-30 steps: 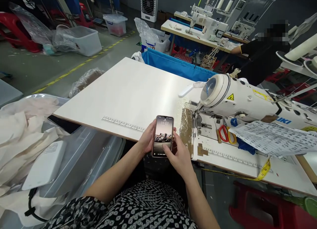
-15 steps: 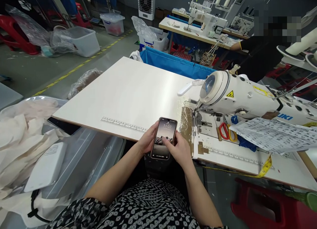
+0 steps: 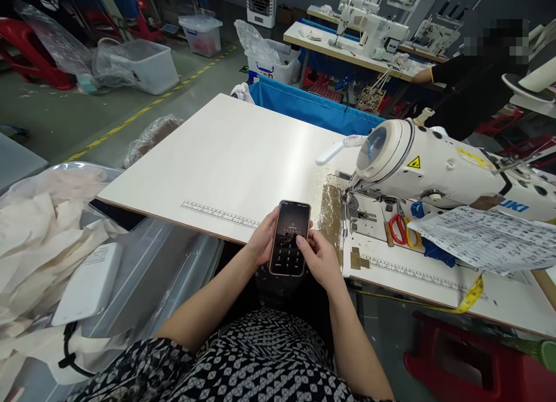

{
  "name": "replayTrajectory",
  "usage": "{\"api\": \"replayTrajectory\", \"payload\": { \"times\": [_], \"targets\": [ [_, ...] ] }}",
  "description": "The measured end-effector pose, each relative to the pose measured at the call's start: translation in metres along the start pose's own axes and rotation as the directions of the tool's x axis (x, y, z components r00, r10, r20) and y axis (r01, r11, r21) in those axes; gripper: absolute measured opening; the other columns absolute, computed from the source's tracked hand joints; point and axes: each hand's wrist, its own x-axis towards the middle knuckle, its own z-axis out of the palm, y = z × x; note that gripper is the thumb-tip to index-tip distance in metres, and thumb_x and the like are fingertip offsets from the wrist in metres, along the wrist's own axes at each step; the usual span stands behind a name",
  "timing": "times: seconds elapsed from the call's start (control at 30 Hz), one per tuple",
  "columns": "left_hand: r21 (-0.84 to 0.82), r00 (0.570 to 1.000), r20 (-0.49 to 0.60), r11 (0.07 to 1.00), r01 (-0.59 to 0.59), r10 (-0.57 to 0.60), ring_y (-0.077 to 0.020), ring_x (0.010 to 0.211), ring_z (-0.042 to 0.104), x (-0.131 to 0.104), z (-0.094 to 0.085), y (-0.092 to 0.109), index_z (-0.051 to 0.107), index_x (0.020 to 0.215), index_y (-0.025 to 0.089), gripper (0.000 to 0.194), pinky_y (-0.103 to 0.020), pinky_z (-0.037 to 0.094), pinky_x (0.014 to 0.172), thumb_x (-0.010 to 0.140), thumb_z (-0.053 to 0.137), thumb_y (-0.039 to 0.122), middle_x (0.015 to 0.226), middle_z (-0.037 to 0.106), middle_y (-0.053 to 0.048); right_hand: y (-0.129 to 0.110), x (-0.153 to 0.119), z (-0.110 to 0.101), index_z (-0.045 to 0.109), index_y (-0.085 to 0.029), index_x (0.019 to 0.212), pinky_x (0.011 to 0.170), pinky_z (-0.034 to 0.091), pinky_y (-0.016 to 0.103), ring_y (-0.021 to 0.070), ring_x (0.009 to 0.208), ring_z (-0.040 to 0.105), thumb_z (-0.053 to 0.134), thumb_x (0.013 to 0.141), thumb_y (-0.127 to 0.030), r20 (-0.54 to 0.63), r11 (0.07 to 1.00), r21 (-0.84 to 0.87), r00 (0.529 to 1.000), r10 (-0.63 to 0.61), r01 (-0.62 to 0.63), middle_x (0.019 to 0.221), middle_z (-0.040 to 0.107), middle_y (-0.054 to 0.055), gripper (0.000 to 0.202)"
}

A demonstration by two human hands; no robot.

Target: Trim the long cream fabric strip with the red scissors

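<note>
A smartphone [image 3: 288, 225] is held upright in front of my lap, by the table's front edge. Its dark screen shows a number keypad. My left hand [image 3: 263, 241] is closed around the phone's left side. On the other side, my right hand [image 3: 322, 258] grips the right edge, its thumb over the screen near the keypad's right column. The fingers behind the phone are hidden. Just beyond the hands lies the white sewing table [image 3: 234, 159], with a ruler scale [image 3: 219, 214] printed along its front. A white sewing machine [image 3: 399, 150] stands to the right.
Red-and-yellow-handled scissors [image 3: 402, 231], a printed sheet [image 3: 486, 240] and a yellow measuring tape [image 3: 471, 295] lie on the right. At left, pale fabric [image 3: 39, 234] and a white device [image 3: 89, 283] rest on a plastic bin. A red stool [image 3: 469, 355] stands lower right. Another person [image 3: 482, 89] works behind.
The phone screen has gone from a lock screen with the time to a dark keypad. My right thumb has shifted right across the screen. The view has turned slightly.
</note>
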Motion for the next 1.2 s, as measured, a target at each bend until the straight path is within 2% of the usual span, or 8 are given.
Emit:
{"api": "replayTrajectory", "payload": {
  "times": [0.13, 0.3, 0.43, 0.7, 0.83, 0.97, 1.1, 1.2],
  "targets": [
    [0.019, 0.998, -0.037, 0.999, -0.050, 0.051, -0.0289, 0.103, 0.067, 0.000, 0.002, -0.002, 0.058, 0.127, 0.006, 0.058, -0.044, 0.048, 0.098, 0.100, 0.029, 0.047, 0.109, 0.070, -0.018, -0.012, -0.002, 0.001, 0.058, -0.021, 0.102, 0.058, 0.036, 0.027, 0.0175, 0.064, 0.053, 0.057, 0.080, -0.063, 0.001, 0.985, -0.151, 0.997, 0.082, -0.081, 0.070, 0.059, 0.000, 0.047],
    [0.031, 0.990, -0.085, 0.993, -0.113, 0.115, -0.0278, 0.104, 0.067, -0.001, 0.003, -0.007, 0.057, 0.129, 0.007, 0.055, -0.043, 0.048, 0.098, 0.100, 0.029, 0.045, 0.109, 0.071, -0.016, -0.026, -0.002, 0.011, 0.052, -0.021, 0.100, 0.063, 0.036, 0.030, 0.0272, 0.081, 0.062, 0.062, 0.073, -0.065, -0.102, 0.918, -0.351, 0.982, 0.157, -0.183, 0.088, 0.067, 0.006, 0.052],
    [0.028, 0.988, -0.078, 0.991, -0.128, 0.130, -0.0266, 0.106, 0.066, 0.000, 0.000, -0.008, 0.056, 0.130, 0.009, 0.053, -0.042, 0.048, 0.099, 0.100, 0.030, 0.044, 0.110, 0.071, -0.015, -0.025, -0.002, 0.013, 0.052, -0.021, 0.099, 0.063, 0.035, 0.031, 0.0278, 0.080, 0.061, 0.061, 0.072, -0.066, -0.129, 0.906, -0.376, 0.979, 0.157, -0.194, 0.087, 0.066, 0.007, 0.053],
    [0.019, 0.998, 0.005, 0.998, -0.065, 0.065, -0.0276, 0.106, 0.065, 0.000, -0.003, -0.004, 0.059, 0.124, 0.007, 0.058, -0.041, 0.049, 0.096, 0.100, 0.027, 0.048, 0.110, 0.070, -0.017, 0.004, -0.004, -0.002, 0.058, -0.022, 0.108, 0.062, 0.042, 0.028, 0.0173, 0.069, 0.055, 0.053, 0.085, -0.057, 0.051, 0.998, 0.062, 0.999, -0.013, 0.010, 0.077, 0.062, 0.001, 0.042],
    [0.028, 0.996, -0.044, 0.997, -0.075, 0.076, -0.0284, 0.107, 0.065, 0.002, -0.001, -0.003, 0.060, 0.123, 0.006, 0.057, -0.043, 0.049, 0.096, 0.099, 0.028, 0.047, 0.110, 0.070, -0.017, 0.009, -0.002, 0.000, 0.058, -0.023, 0.113, 0.063, 0.041, 0.026, 0.0162, 0.069, 0.053, 0.054, 0.088, -0.053, 0.088, 0.989, 0.148, 0.996, -0.032, 0.019, 0.077, 0.060, 0.000, 0.039],
    [0.076, 0.983, -0.143, 0.991, -0.109, 0.119, -0.0281, 0.110, 0.064, -0.001, 0.002, -0.006, 0.061, 0.123, 0.009, 0.050, -0.043, 0.050, 0.097, 0.100, 0.031, 0.042, 0.110, 0.070, -0.015, 0.006, -0.009, -0.001, 0.062, -0.021, 0.102, 0.058, 0.035, 0.024, 0.0120, 0.059, 0.043, 0.056, 0.088, -0.049, 0.102, 0.940, 0.341, 0.993, -0.056, 0.018, 0.065, 0.049, -0.004, 0.032],
    [0.125, 0.975, -0.175, 0.986, -0.113, 0.134, -0.0257, 0.116, 0.060, -0.007, -0.001, -0.002, 0.061, 0.122, 0.012, 0.048, -0.039, 0.052, 0.095, 0.098, 0.034, 0.043, 0.117, 0.068, -0.013, 0.022, -0.035, -0.032, 0.065, -0.020, 0.096, 0.062, 0.039, 0.024, 0.0114, 0.062, 0.049, 0.066, 0.082, -0.048, 0.024, 0.819, 0.573, 0.999, 0.026, -0.035, 0.069, 0.057, -0.002, 0.032],
    [0.129, 0.976, -0.155, 0.983, -0.130, 0.150, -0.0277, 0.121, 0.057, -0.004, -0.007, 0.004, 0.064, 0.117, 0.013, 0.045, -0.041, 0.053, 0.093, 0.095, 0.042, 0.046, 0.123, 0.065, -0.014, 0.041, -0.071, -0.068, 0.066, -0.018, 0.099, 0.072, 0.047, 0.028, 0.0148, 0.076, 0.059, 0.070, 0.080, -0.048, -0.207, 0.767, 0.641, 0.964, 0.166, 0.005, 0.087, 0.067, 0.002, 0.036]
  ]
}}
